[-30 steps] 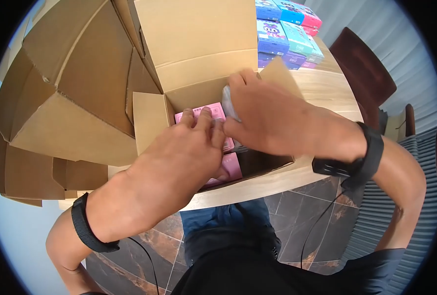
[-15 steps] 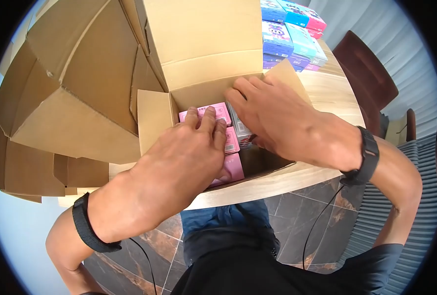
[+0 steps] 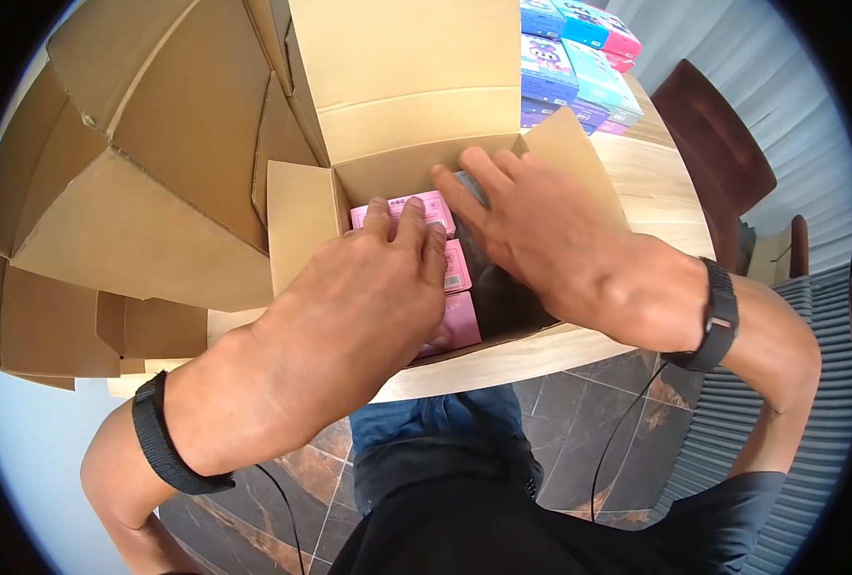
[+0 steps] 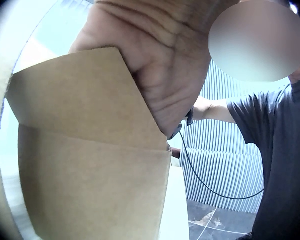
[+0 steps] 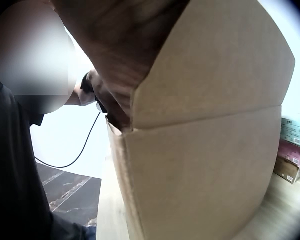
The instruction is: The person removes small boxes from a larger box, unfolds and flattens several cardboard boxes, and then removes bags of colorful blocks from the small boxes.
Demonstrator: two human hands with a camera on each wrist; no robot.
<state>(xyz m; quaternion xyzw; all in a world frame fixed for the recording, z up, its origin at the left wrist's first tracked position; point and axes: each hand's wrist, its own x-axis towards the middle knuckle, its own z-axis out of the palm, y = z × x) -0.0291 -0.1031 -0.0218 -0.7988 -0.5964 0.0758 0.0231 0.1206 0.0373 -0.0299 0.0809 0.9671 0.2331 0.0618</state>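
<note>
In the head view, several pink boxes [image 3: 457,321] stand in a row along the left side of an open cardboard box [image 3: 388,171]. My left hand [image 3: 359,283] rests over them, fingers extended onto the far pink box's top. Beside the pink row, my right hand [image 3: 551,225] reaches into the carton with its fingers spread over a grey box [image 3: 474,187]. Most of the grey box is hidden under that hand. Carton flaps block the fingertips in both wrist views; only part of the left palm [image 4: 165,70] and the shaded right palm [image 5: 125,45] show.
More open cardboard boxes [image 3: 148,182] stand at the left. Stacked colourful boxes [image 3: 579,67] sit at the back right of the wooden table [image 3: 651,192]. A brown chair [image 3: 718,139] is beyond the table's right edge. Thin cables [image 3: 613,431] hang from the wrist straps.
My right hand has lowered the grey box into the carton beside the pink ones, and its fingers have spread over it. The left hand stays on the pink boxes.
</note>
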